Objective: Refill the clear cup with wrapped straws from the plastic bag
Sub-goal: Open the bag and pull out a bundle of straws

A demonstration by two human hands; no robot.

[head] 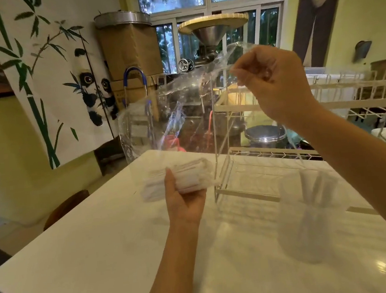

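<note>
White desk (108, 259), glossy, fills the near field. Both forearms reach in from the bottom edge.

Clear cup (310, 218) stands upright on the desk at near right, below the right forearm. A few wrapped straws (312, 189) lean inside it, tops above the rim. Cup is blurred; the count cannot be told.

Left hand (185, 198), centre, raised above the desk. Grip curled round a bundle of wrapped straws (180, 175), thumb on top, fingers underneath. The bundle lies roughly level and sticks out left of the hand. It sits in the low end of the plastic bag (161, 116).

Right hand (272, 78), higher and further out. Grip pressed together, fingers and thumb pinching the top edge of the bag. The clear film hangs stretched from this pinch, down and left, to the bundle.

Clear acrylic stand (223, 185) on the desk, just beside the left hand and behind the cup.

Behind the desk: white wire rack (346, 100); a metal lidded pot (265, 135) below it.

Further back: metal funnel (210, 37) under a round woven tray, cardboard boxes (130, 51) to its left, a window (212, 4) behind. Panda and bamboo cloth (53, 76) hangs on the left wall.
</note>
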